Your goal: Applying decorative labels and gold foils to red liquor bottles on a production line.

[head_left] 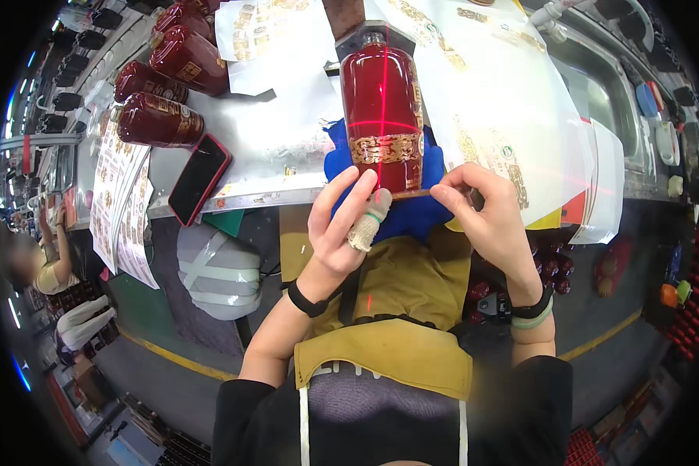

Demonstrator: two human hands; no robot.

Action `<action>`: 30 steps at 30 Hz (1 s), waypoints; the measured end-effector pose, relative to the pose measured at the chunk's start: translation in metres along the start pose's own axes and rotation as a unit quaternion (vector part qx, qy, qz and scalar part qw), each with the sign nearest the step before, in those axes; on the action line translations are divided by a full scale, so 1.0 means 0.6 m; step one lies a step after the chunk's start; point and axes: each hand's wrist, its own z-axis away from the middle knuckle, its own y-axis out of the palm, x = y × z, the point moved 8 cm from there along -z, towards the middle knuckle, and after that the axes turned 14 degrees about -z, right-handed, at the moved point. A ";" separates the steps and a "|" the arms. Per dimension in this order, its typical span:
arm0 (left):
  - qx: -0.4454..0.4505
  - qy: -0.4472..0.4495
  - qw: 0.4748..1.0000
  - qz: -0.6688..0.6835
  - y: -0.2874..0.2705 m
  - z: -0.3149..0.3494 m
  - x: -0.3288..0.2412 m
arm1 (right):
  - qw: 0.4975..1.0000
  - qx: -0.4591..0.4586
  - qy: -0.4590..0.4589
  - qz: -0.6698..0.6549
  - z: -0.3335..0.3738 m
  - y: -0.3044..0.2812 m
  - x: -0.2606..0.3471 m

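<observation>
A dark red glass bottle point(383, 101) lies with its neck pointing away from me, a gold ornate band round its lower part. Bright red light lines cross on its side. Blue cloth point(435, 167) is beneath it. At the bottle's near end is my left hand point(346, 221), fingers stretched and apart, fingertips by the base. One of its digits wears a pale knitted finger cover point(369, 224). My right hand point(481, 206) pinches thumb and forefinger at the end of a thin brown strip point(410, 194) along the bottle's base. Its other fingers are curled.
Several red bottles point(159, 120) lie at the far left. A phone point(199, 180) in a red case rests near the table edge point(264, 196). Decal sheets point(120, 202) hang over the left edge; more sheets point(497, 93) cover the right side. A metal holder point(396, 39) surrounds the bottle's neck.
</observation>
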 end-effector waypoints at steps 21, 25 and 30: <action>-0.010 -0.009 1.000 -0.002 -0.002 -0.010 -0.007 | 1.000 -0.014 -0.012 0.008 0.003 0.000 -0.004; 0.032 -0.007 0.999 -0.002 0.004 -0.023 -0.017 | 1.000 -0.015 -0.019 0.013 0.000 0.000 -0.004; -0.042 -0.021 0.998 0.048 0.002 -0.020 0.003 | 1.000 -0.017 -0.019 -0.012 0.002 0.003 -0.003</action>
